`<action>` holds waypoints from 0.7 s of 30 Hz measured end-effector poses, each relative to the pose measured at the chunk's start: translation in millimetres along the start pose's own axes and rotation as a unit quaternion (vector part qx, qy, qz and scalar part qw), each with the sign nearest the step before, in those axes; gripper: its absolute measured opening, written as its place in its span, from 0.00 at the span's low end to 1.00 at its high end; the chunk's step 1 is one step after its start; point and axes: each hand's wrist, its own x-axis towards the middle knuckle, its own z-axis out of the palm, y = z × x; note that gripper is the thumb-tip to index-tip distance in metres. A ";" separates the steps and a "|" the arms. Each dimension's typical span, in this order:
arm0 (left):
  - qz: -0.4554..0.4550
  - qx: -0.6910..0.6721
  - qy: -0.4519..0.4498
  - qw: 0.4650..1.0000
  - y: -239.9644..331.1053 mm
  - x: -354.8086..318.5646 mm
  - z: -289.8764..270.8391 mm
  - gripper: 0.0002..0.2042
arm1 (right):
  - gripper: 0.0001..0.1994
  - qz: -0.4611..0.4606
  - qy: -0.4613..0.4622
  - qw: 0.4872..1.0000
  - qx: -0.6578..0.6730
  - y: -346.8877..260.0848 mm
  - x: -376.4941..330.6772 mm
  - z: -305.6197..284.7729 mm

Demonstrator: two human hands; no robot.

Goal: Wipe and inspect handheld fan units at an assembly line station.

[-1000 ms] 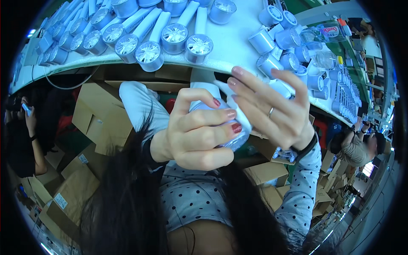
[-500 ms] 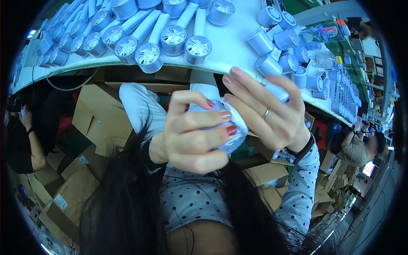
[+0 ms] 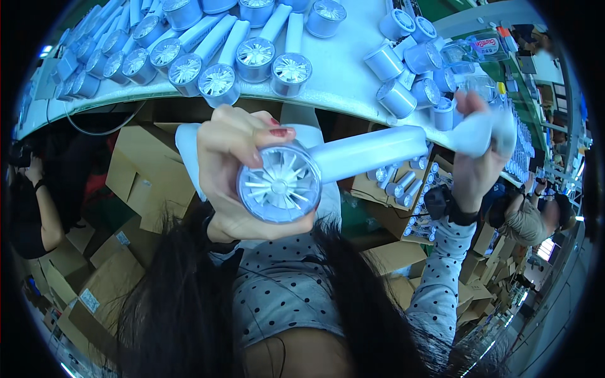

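The white surface point(image 3: 340, 75) arcs across twelve o'clock, carrying rows of fans point(image 3: 217, 82) laid side by side. Cardboard boxes point(image 3: 142, 170) fill the floor from eight to four o'clock. At centre is the held fan point(image 3: 280, 184), its round bladed head facing the camera and its handle running toward two o'clock. The left hand point(image 3: 242, 170) is nearer, fingers curled tight around the head's rim. The right hand point(image 3: 472, 157), at three o'clock, stands apart from the handle's tip, closed on a crumpled white cloth point(image 3: 482, 129).
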 end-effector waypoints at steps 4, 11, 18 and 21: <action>-0.081 0.032 -0.028 0.996 4.6 0.4 -1.3 0.32 | 0.11 0.052 0.216 0.901 -0.373 -8.8 1.2 25.3; -0.103 0.061 -0.025 0.993 2.2 -2.1 4.0 0.31 | 0.12 -0.050 -0.272 0.865 -0.418 -34.0 19.0 77.0; -0.032 0.036 -0.044 0.998 2.3 1.2 1.7 0.30 | 0.18 -0.100 -0.194 0.908 -0.358 -21.0 22.7 68.6; -0.019 0.056 -0.059 0.997 2.4 1.4 -8.6 0.31 | 0.18 -0.086 -0.205 0.891 -0.395 -23.4 27.3 54.3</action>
